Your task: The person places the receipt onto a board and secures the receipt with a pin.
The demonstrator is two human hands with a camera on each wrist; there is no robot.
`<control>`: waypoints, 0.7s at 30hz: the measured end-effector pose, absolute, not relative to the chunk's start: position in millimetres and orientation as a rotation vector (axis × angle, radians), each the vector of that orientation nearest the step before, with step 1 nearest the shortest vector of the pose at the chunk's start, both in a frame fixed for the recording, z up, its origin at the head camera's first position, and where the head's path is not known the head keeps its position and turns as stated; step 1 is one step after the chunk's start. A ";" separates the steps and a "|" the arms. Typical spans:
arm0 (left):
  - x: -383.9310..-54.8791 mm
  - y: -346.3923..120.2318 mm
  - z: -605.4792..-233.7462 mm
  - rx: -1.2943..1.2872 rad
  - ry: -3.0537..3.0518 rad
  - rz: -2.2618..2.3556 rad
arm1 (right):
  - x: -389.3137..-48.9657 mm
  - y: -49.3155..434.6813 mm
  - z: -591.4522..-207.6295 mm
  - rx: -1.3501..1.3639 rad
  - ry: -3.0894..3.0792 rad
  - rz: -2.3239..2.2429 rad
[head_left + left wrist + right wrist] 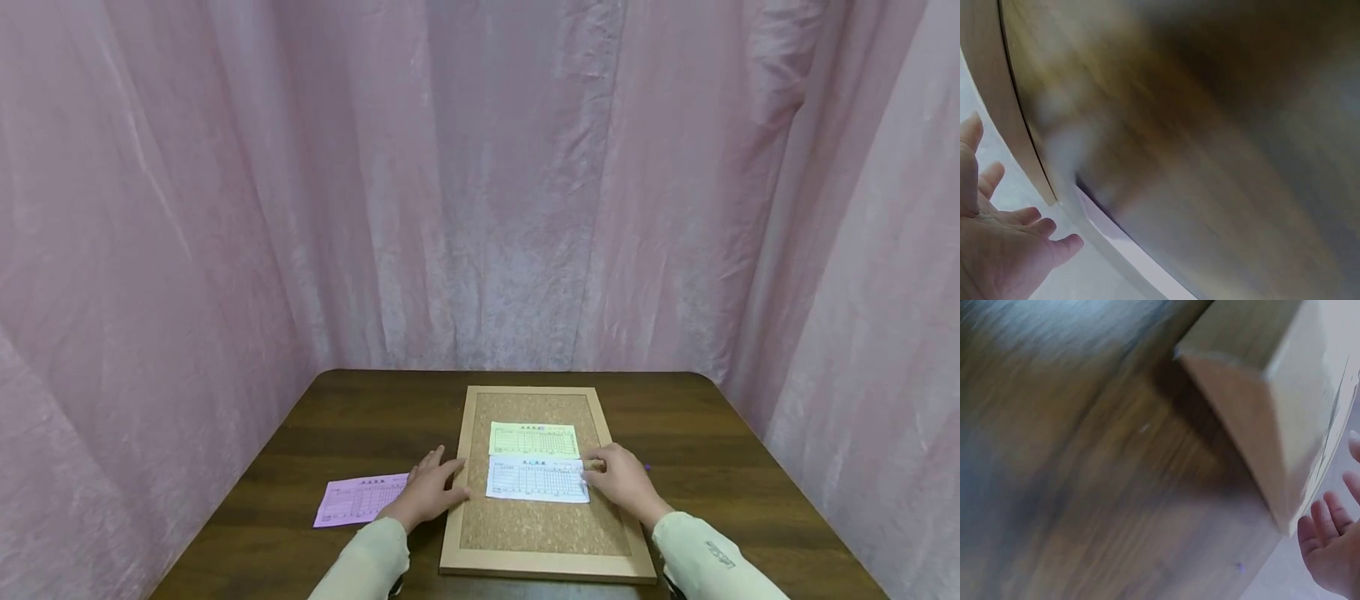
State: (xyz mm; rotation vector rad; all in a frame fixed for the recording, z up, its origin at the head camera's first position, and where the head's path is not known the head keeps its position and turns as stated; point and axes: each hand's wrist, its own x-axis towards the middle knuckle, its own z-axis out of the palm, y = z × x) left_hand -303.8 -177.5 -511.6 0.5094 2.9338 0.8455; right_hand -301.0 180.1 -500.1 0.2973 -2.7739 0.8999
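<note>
A cork board (540, 525) with a pale wooden frame lies on the table. On its cork, a yellow-green printed slip (517, 442) sits just above a white printed slip (536, 483). A small purple spot shows at the top of the green one. My left hand (427, 492) is at the frame's left side, fingers spread and thumb over the edge; in the left wrist view its fingers are loosely bent with nothing in them. My right hand (621, 479) reaches over the right frame edge, fingertips right at the white slip's right end, fingers loosely curled.
A purple printed slip (356, 500) lies on the dark wooden table (720, 467) to the left of the board, partly behind my left hand. A tiny purple object (648, 467) is on the table just right of my right hand. Pink curtains (517, 208) surround the table.
</note>
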 end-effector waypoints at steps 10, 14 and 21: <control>-299.9 -200.1 -509.1 0.401 2.963 0.933 | -292.5 204.1 -507.4 0.252 -2.860 0.849; -300.3 -209.5 -510.3 0.394 2.984 0.961 | -287.3 210.6 -508.8 0.254 -2.910 0.816; -299.8 -233.1 -507.5 0.371 3.036 0.961 | -272.7 220.0 -504.9 0.263 -2.947 0.753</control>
